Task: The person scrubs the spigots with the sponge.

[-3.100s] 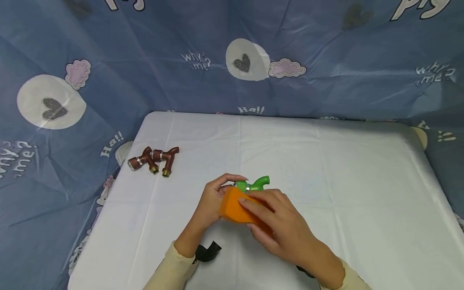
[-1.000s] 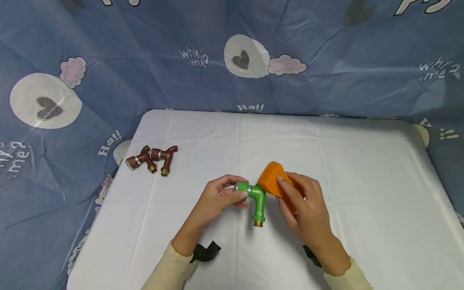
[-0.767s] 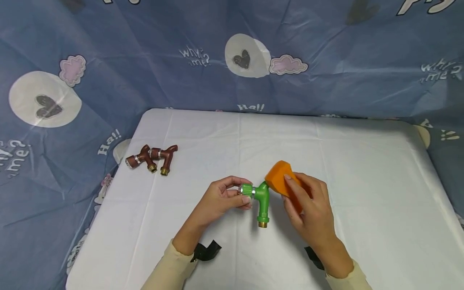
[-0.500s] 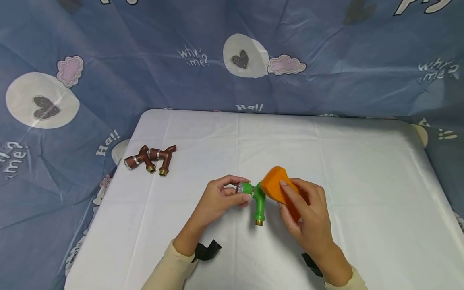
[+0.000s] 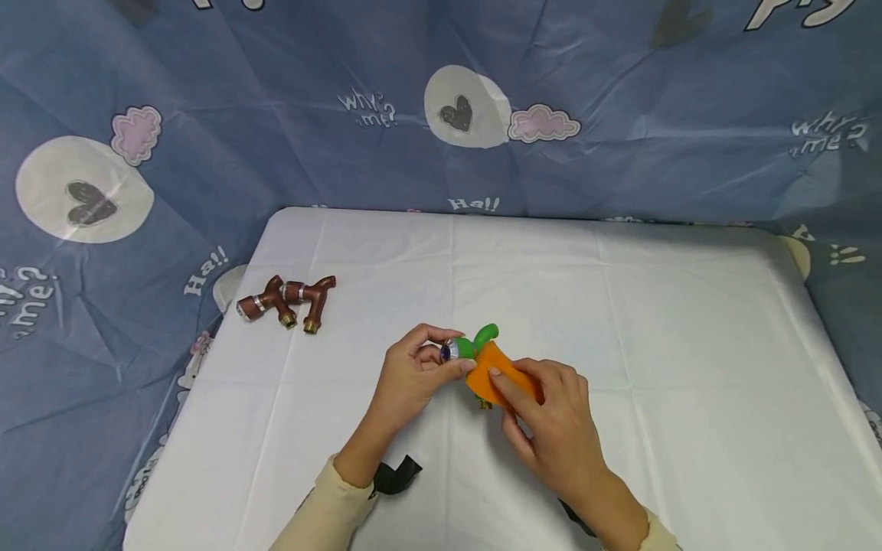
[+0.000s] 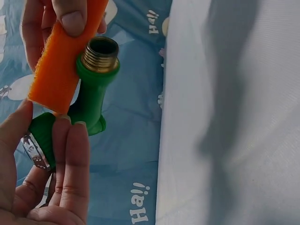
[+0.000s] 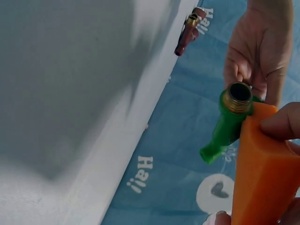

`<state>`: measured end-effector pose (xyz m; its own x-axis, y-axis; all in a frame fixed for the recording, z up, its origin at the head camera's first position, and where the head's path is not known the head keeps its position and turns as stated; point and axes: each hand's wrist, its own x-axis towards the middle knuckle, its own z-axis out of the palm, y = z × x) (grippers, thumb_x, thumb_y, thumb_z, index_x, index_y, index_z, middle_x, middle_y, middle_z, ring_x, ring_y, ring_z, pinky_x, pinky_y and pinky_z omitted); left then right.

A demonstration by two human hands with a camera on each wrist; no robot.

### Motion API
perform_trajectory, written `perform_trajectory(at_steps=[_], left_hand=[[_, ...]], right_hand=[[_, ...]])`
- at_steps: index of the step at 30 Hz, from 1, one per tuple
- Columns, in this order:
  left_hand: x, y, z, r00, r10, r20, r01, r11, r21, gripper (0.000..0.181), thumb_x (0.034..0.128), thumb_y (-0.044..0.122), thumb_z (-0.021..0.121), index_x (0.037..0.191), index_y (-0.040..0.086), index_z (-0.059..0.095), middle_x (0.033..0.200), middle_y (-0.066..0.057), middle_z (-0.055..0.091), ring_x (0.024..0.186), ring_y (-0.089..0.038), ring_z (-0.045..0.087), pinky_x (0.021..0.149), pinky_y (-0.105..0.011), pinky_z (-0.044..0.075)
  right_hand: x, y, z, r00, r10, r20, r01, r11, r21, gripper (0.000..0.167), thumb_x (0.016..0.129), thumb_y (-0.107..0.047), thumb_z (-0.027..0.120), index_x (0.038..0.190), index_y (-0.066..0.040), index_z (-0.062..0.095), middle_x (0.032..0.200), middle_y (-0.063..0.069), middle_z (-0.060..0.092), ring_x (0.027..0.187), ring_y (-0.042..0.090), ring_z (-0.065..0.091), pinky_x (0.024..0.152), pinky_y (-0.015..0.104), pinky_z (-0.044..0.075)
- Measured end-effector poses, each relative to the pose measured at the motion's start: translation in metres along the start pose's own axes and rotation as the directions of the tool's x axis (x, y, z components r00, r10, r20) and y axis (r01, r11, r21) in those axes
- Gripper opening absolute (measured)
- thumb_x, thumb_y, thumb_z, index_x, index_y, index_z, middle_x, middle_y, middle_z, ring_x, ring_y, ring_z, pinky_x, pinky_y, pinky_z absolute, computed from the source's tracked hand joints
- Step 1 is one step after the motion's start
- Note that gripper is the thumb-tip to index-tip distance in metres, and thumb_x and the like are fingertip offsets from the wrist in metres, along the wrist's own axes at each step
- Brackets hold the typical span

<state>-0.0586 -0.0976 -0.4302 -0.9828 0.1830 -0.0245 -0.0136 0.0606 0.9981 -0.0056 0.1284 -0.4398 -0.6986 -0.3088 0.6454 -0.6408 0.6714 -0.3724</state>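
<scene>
A green tap (image 5: 486, 334) with a brass threaded end is held above the white table. My left hand (image 5: 416, 375) grips it by its ribbed green knob, fingers and thumb around the knob's sides. In my right hand (image 5: 555, 417) is an orange sponge (image 5: 498, 376), pinched between thumb and fingers. The sponge lies against the tap's body and hides much of it in the head view. In the left wrist view the sponge (image 6: 56, 70) touches the tap's side beside the threaded end. The right wrist view shows the tap (image 7: 226, 123) with its brass opening towards the camera.
Two brown taps (image 5: 319, 302) with brass ends lie close together at the table's back left. A white cloth covers the table (image 5: 689, 367). Behind and left hangs a blue printed curtain (image 5: 289, 115). Black straps (image 5: 397, 476) sit at the wrists.
The sponge has come down and left from the tap's spout end onto its body. The tap has turned in my left hand, and its spout now shows above the sponge.
</scene>
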Motion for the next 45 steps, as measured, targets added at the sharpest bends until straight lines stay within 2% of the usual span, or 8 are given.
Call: perform_trajectory(at_steps=[6, 10, 14, 19, 24, 31, 38, 45], left_hand=[[0.001, -0.001, 0.001, 0.998, 0.042, -0.045, -0.039, 0.997, 0.065, 0.039, 0.0848, 0.016, 0.090, 0.120, 0.014, 0.074, 0.080, -0.007, 0.066, 0.059, -0.011, 0.046, 0.055, -0.018, 0.039], [0.002, -0.001, 0.001, 0.998, 0.056, -0.034, -0.053, 0.996, 0.078, 0.043, 0.0867, 0.014, 0.089, 0.126, 0.009, 0.072, 0.086, -0.008, 0.065, 0.065, -0.015, 0.056, 0.059, -0.018, 0.044], [0.001, -0.001, 0.001, 0.997, 0.070, -0.017, -0.069, 0.996, 0.060, 0.043, 0.0894, 0.010, 0.085, 0.130, 0.010, 0.069, 0.087, -0.009, 0.067, 0.078, -0.022, 0.065, 0.070, -0.022, 0.054], [0.000, -0.004, 0.001, 0.993, 0.116, 0.025, -0.117, 0.992, 0.056, 0.051, 0.0906, 0.002, 0.080, 0.137, 0.010, 0.061, 0.109, -0.007, 0.069, 0.087, -0.023, 0.063, 0.080, -0.025, 0.056], [0.000, -0.005, 0.003, 0.987, 0.142, 0.071, -0.145, 0.988, 0.047, 0.067, 0.0875, -0.010, 0.076, 0.146, 0.007, 0.049, 0.131, -0.007, 0.067, 0.090, -0.023, 0.061, 0.084, -0.024, 0.054], [-0.002, -0.002, 0.011, 0.978, 0.173, 0.120, -0.188, 0.974, 0.129, 0.078, 0.0858, -0.011, 0.078, 0.151, 0.014, 0.042, 0.127, -0.002, 0.069, 0.109, -0.020, 0.067, 0.098, -0.034, 0.055], [-0.007, -0.001, 0.015, 0.969, 0.218, 0.116, -0.242, 0.936, 0.258, 0.086, 0.0870, 0.003, 0.085, 0.156, 0.017, 0.035, 0.128, -0.001, 0.071, 0.110, -0.015, 0.069, 0.097, -0.038, 0.056], [-0.005, 0.000, 0.015, 0.964, 0.213, 0.161, -0.251, 0.928, 0.274, 0.085, 0.0893, 0.007, 0.085, 0.157, 0.017, 0.035, 0.124, 0.005, 0.073, 0.085, -0.012, 0.066, 0.078, -0.049, 0.056]], right_hand=[[-0.007, -0.005, 0.003, 0.990, -0.058, 0.128, 0.053, 0.997, 0.048, 0.038, 0.091, -0.019, 0.061, 0.125, -0.018, 0.076, 0.123, 0.010, 0.065, 0.104, 0.032, 0.056, 0.082, 0.051, 0.041], [-0.011, -0.007, -0.002, 0.966, -0.096, 0.239, 0.044, 0.976, 0.212, 0.041, 0.091, -0.018, 0.067, 0.131, -0.022, 0.074, 0.130, 0.002, 0.063, 0.113, 0.023, 0.056, 0.094, 0.042, 0.043], [-0.009, -0.003, -0.013, 0.961, -0.101, 0.256, -0.029, 0.889, 0.457, 0.046, 0.090, -0.012, 0.075, 0.135, -0.018, 0.070, 0.133, 0.001, 0.062, 0.118, 0.019, 0.057, 0.101, 0.026, 0.046], [0.009, 0.007, -0.026, 0.994, -0.063, 0.084, 0.000, 0.801, 0.599, 0.038, 0.098, -0.019, 0.075, 0.132, -0.003, 0.069, 0.129, 0.016, 0.062, 0.115, 0.026, 0.060, 0.100, 0.024, 0.051], [0.033, 0.007, -0.027, 0.993, -0.096, -0.062, 0.115, 0.840, 0.531, 0.038, 0.103, -0.027, 0.068, 0.128, 0.001, 0.070, 0.126, 0.022, 0.062, 0.113, 0.030, 0.058, 0.102, 0.023, 0.048], [0.050, 0.001, -0.013, 0.969, -0.239, -0.056, 0.245, 0.935, 0.257, 0.030, 0.104, -0.022, 0.060, 0.126, -0.006, 0.074, 0.126, 0.018, 0.065, 0.109, 0.036, 0.059, 0.098, 0.040, 0.047], [0.047, 0.017, -0.009, 0.981, -0.193, 0.030, 0.186, 0.968, 0.167, 0.031, 0.102, -0.024, 0.057, 0.121, -0.009, 0.076, 0.123, 0.014, 0.066, 0.106, 0.035, 0.059, 0.087, 0.050, 0.048], [0.039, 0.039, -0.014, 0.993, -0.106, 0.044, 0.098, 0.984, 0.149, 0.032, 0.098, -0.023, 0.061, 0.121, -0.007, 0.076, 0.124, 0.015, 0.065, 0.107, 0.035, 0.058, 0.088, 0.049, 0.045]])
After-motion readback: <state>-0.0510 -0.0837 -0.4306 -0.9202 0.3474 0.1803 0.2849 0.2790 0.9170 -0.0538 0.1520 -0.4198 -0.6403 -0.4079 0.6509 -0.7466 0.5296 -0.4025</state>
